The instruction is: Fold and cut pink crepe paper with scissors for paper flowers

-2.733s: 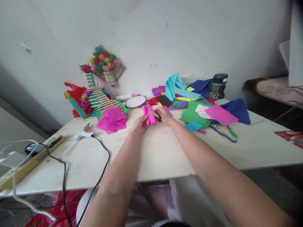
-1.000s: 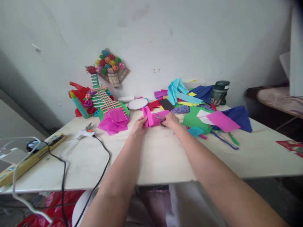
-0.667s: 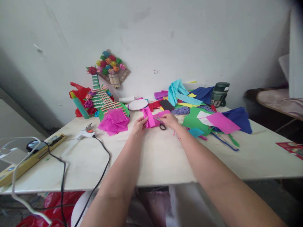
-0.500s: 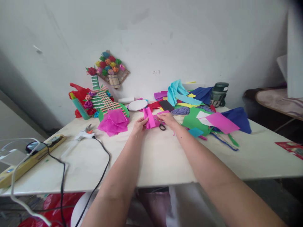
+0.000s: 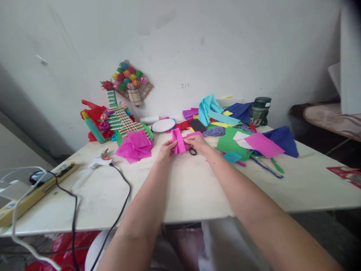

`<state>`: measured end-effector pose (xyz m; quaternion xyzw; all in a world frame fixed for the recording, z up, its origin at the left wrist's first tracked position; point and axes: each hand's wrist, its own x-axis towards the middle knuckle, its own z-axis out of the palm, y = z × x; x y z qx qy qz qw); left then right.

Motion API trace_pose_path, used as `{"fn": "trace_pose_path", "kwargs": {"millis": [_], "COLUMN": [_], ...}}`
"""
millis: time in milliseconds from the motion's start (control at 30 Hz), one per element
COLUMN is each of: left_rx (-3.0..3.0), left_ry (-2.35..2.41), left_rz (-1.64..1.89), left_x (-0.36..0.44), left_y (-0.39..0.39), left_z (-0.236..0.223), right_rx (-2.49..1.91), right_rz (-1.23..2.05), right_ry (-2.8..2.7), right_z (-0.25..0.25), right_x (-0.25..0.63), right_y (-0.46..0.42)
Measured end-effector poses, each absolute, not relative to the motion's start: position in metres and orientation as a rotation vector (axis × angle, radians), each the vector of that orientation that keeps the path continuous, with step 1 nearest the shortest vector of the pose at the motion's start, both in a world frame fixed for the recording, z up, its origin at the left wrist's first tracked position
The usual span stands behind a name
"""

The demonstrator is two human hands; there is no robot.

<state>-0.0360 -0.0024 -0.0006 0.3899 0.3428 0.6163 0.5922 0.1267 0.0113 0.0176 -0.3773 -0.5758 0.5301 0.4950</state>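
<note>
My left hand (image 5: 165,149) grips a folded piece of pink paper (image 5: 178,141) held just above the white table (image 5: 191,184). My right hand (image 5: 199,143) pinches the right side of the same paper, fingers closed on it. Black-handled scissors (image 5: 193,151) lie on the table right under my right hand, free of it. A loose pile of pink paper squares (image 5: 135,145) lies to the left of my left hand.
Coloured paper sheets (image 5: 248,139) cover the back right, with a dark phone (image 5: 197,125) and a green jar (image 5: 260,111). A white round lid (image 5: 163,125) and stick-and-flower crafts (image 5: 121,120) stand behind. A glue gun (image 5: 97,161) with black cord lies left.
My right hand held the scissors at the pink paper, then laid them on the table and took hold of the paper's right side. My left hand kept its grip.
</note>
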Motion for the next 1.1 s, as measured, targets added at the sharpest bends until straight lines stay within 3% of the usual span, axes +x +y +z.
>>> {"fn": "trace_pose_path", "kwargs": {"millis": [1100], "left_rx": [0.876], "left_ry": [0.797], "left_rz": [1.409], "left_x": [-0.029], "left_y": [-0.011], "left_z": [0.011], "right_rx": [-1.007], "right_rz": [1.142], "right_ry": [-1.44], "right_z": [0.014], "right_x": [0.12], "right_y": [0.013]}}
